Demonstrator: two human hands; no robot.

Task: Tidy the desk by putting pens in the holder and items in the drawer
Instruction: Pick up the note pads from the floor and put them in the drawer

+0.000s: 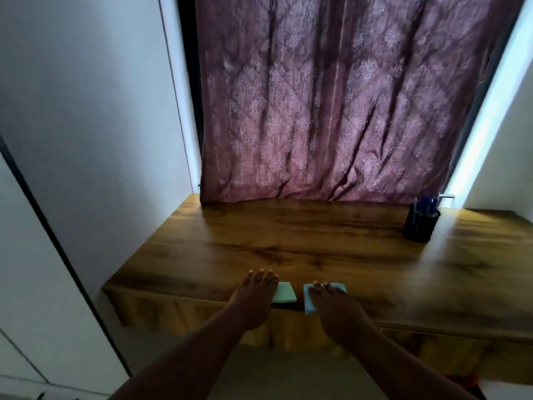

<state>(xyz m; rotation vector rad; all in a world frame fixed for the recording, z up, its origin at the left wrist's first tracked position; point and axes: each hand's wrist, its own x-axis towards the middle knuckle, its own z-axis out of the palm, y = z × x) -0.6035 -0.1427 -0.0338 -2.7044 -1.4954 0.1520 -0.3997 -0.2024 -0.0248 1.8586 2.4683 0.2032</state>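
Two small sticky-note pads sit at the wooden desk's [288,241] front edge. My left hand [253,298] lies flat with its fingers over the left side of the green pad [286,293]. My right hand [331,307] covers most of the blue pad [310,302], which overhangs the edge; both thumbs are hidden. A thin dark gap [284,306] shows just under the desktop between my hands, above the drawer front [288,327]. The black mesh pen holder [419,225] stands at the back right with several blue pens [427,204] in it.
A purple patterned curtain [331,111] hangs behind the desk down to its back edge. White walls close in on the left [86,125] and the right [513,168]. Pale floor [259,370] shows below the desk front.
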